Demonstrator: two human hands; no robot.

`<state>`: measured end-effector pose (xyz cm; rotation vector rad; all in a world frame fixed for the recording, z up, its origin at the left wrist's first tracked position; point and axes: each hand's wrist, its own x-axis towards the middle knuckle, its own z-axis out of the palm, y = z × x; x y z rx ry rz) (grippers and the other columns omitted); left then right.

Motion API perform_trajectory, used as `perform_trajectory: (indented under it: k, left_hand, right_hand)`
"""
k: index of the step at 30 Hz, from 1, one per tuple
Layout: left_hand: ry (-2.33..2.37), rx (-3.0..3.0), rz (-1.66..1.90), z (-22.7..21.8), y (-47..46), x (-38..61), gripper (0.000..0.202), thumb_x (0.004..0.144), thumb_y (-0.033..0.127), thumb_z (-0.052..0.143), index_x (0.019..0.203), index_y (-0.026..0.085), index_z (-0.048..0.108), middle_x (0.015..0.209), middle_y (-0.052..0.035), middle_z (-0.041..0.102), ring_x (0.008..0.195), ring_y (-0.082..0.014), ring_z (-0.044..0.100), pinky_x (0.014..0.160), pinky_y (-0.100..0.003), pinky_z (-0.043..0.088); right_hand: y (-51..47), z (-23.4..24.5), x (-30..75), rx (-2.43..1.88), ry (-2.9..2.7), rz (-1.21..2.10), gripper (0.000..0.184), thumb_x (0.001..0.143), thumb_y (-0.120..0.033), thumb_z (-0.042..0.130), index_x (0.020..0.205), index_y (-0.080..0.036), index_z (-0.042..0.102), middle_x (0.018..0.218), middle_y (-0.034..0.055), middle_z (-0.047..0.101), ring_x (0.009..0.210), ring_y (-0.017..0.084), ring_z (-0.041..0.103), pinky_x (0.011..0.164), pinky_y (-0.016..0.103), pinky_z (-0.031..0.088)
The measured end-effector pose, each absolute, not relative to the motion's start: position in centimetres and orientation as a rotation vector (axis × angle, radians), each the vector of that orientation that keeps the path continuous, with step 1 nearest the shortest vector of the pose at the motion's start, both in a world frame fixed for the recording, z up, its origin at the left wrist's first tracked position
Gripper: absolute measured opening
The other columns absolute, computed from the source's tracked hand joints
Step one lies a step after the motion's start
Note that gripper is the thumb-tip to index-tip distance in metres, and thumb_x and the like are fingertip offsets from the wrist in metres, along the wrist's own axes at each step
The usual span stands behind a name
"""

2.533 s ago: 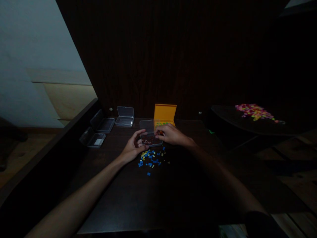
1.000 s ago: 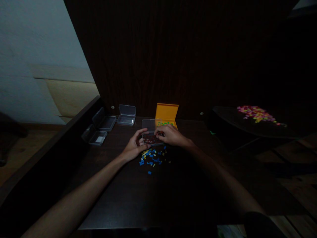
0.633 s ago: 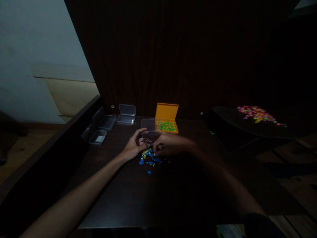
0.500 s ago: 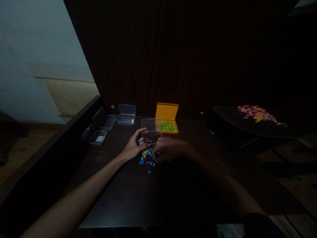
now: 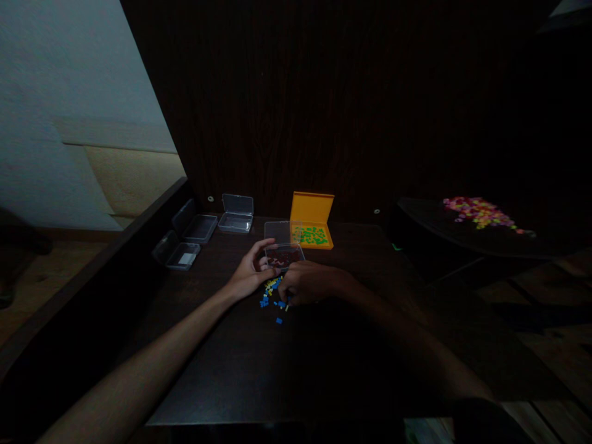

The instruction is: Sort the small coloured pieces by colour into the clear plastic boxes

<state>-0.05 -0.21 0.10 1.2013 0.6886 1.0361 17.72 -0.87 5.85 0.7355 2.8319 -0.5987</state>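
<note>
Bench point(image 5: 231, 370), dark wood, dimly lit. One blue brick point(image 5: 279, 320), lying apart, nearest the wearer. Loose bricks point(image 5: 264, 302), small, blue and yellow, scattered just in front of the clear box. Right hand point(image 5: 303, 282), curled, fingers down at the scatter's right part and hiding some of it; whether its grip is open or closed on a brick cannot be told. Left hand point(image 5: 248, 274), grip closed on the left side of the clear box point(image 5: 303, 253), thumb at the near edge; lid up, red-brown bricks point(image 5: 283, 257) inside. Sound handling, by judgement: pinch few bricks at a time with the fingertips, avoid raking the scatter wider, and hold the box firmly so that it neither slides nor tips. To the left, three clear cases point(image 5: 182, 267), lids raised, the nearest with a white patch inside. Behind the clear box, slightly right, an orange box point(image 5: 312, 206), open, green bricks point(image 5: 312, 236) within. Far right, well apart, a pink-and-yellow heap point(image 5: 481, 213) on a separate dark surface.
</note>
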Motion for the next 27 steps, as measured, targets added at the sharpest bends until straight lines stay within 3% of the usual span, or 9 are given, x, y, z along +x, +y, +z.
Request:
perform_trajectory:
  k: [8, 16, 27]
  left_hand:
    - [0.688, 1.192, 1.038, 0.1, -0.3, -0.1, 0.070, 0.061, 0.015, 0.077, 0.124, 0.021, 0.046, 0.134, -0.0127, 0.047, 0.101, -0.0196, 0.063, 0.089, -0.032, 0.051]
    - [0.710, 1.223, 1.021, 0.1, -0.3, 0.0, 0.071, 0.061, 0.015, 0.077, 0.124, 0.021, 0.044, 0.133, -0.0126, 0.047, 0.099, -0.0179, 0.062, 0.086, -0.031, 0.051]
    - [0.689, 1.277, 0.995, -0.1, -0.3, 0.0, 0.074, 0.062, 0.016, 0.077, 0.127, 0.022, 0.044, 0.132, -0.0130, 0.049, 0.096, -0.0174, 0.062, 0.081, -0.029, 0.051]
  right_hand:
    - [-0.5, 8.2, 19.0, 0.758, 2.850, -0.806, 0.013, 0.077, -0.015, 0.063, 0.087, -0.019, 0.070, 0.068, -0.0035, 0.062, 0.058, 0.008, 0.050, 0.056, 0.020, 0.032]
    - [1.4, 8.6, 20.9, 1.372, 2.904, -0.622, 0.013, 0.080, -0.020, 0.061, 0.089, -0.017, 0.070, 0.062, -0.0027, 0.057, 0.057, 0.010, 0.047, 0.057, 0.022, 0.029]
    - [1.7, 7.1, 20.0, 1.350, 2.877, -0.670, 0.017, 0.080, -0.017, 0.057, 0.093, -0.016, 0.069, 0.064, -0.0013, 0.059, 0.059, 0.010, 0.048, 0.057, 0.021, 0.029]
